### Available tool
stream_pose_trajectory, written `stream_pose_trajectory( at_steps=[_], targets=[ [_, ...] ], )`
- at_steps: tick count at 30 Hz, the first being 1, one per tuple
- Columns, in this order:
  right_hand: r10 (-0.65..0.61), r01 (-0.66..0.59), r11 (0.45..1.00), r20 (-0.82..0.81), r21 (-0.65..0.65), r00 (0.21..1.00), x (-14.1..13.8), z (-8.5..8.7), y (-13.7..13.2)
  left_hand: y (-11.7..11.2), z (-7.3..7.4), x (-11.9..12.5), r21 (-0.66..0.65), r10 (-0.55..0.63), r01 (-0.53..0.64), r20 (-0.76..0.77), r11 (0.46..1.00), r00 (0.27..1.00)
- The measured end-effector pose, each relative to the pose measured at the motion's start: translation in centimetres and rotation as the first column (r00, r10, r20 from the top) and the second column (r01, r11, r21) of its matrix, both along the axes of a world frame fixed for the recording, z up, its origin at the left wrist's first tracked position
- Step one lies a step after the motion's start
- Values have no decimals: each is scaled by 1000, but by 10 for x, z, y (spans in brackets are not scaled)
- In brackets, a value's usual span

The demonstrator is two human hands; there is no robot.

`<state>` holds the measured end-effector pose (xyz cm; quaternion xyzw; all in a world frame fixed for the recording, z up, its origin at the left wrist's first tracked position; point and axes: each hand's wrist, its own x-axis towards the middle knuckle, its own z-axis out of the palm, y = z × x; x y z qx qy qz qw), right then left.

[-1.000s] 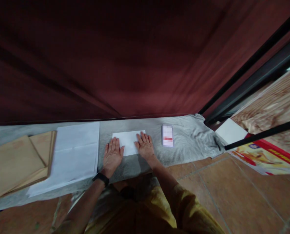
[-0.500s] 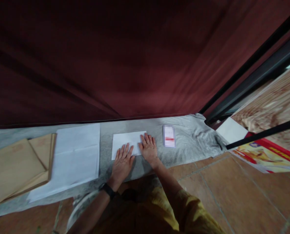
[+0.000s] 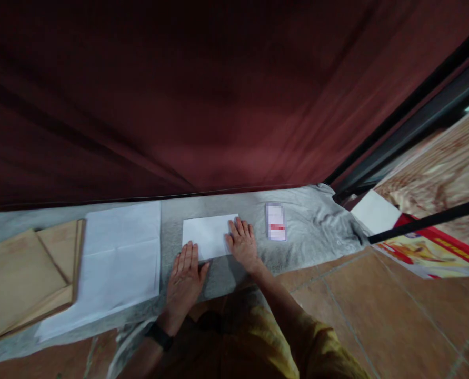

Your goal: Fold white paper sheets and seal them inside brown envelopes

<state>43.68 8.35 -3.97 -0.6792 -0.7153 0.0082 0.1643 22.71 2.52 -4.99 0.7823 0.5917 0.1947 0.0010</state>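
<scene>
A small white sheet of paper (image 3: 208,234), perhaps folded, lies flat on the grey cloth (image 3: 218,276) in front of me. My left hand (image 3: 186,276) rests with straight fingers at the paper's lower left corner, thumb stretched out to the right. On its right edge lies my right hand (image 3: 242,243), palm down, fingers slightly spread. Neither hand grips anything. Left of the paper are large white sheets (image 3: 121,252) with a crease across them. A phone (image 3: 276,222) with a blurred screen lies to the right of my right hand.
Brown paper envelopes (image 3: 25,279) overlap the white sheets at the far left. A dark red curtain (image 3: 218,105) hangs behind the cloth-covered surface. At the right are a black metal bar (image 3: 435,217) and a red and yellow printed box (image 3: 427,250) above the tiled floor (image 3: 356,295).
My left hand has slid left and down across the paper to its lower left corner. The right hand stays at the right edge. The view has shifted slightly.
</scene>
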Motion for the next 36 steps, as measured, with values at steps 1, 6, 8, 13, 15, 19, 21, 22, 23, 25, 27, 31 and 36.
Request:
stream_pose_trajectory(
  at_steps=[1, 6, 8, 13, 15, 19, 21, 22, 23, 25, 27, 31, 36],
  targets=[
    [-12, 12, 1000, -2, 3, 1000, -4, 2, 0, 0, 0, 1, -3, -1, 1, 4, 1000, 1000],
    [84, -84, 996, -36, 22, 996, -39, 5, 3, -1, 2, 2, -38, -13, 13, 4, 999, 1000],
    [139, -139, 990, -46, 11, 989, -50, 3, 4, -1, 3, 1, -42, -6, 6, -2, 999, 1000],
    [166, -166, 986, -38, -4, 985, -50, -2, 4, -2, 5, 2, -47, -5, 3, -34, 999, 999],
    [169, -169, 986, -29, -3, 985, -42, -3, 6, -2, 6, 2, -47, -4, 2, -37, 999, 999],
    [137, -137, 991, -2, -3, 991, -20, -4, 13, -2, 5, 2, -43, 1, -3, -35, 999, 999],
    [119, -119, 993, 11, 0, 993, -10, -6, 16, -3, 5, 2, -47, 0, -2, -34, 999, 999],
    [113, -113, 994, 17, 1, 993, -6, -7, 17, -3, 5, 2, -52, -2, 0, -34, 999, 999],
    [110, -110, 994, 22, 2, 994, -2, -8, 17, -3, 5, 2, -59, -6, 4, -35, 998, 999],
    [112, -112, 994, 30, 1, 993, 4, -10, 18, -3, 6, 3, -76, -15, 12, -41, 997, 999],
    [115, -115, 993, 32, -1, 993, 7, -10, 20, -2, 9, 4, -98, -22, 17, -48, 995, 999],
    [139, -139, 990, 17, -4, 990, 6, -8, 32, -2, 14, 6, -127, -22, 16, -49, 992, 999],
    [186, -189, 980, -47, -59, 981, -1, 0, 59, -3, 16, 7, -119, -13, 8, -35, 993, 999]
  ],
)
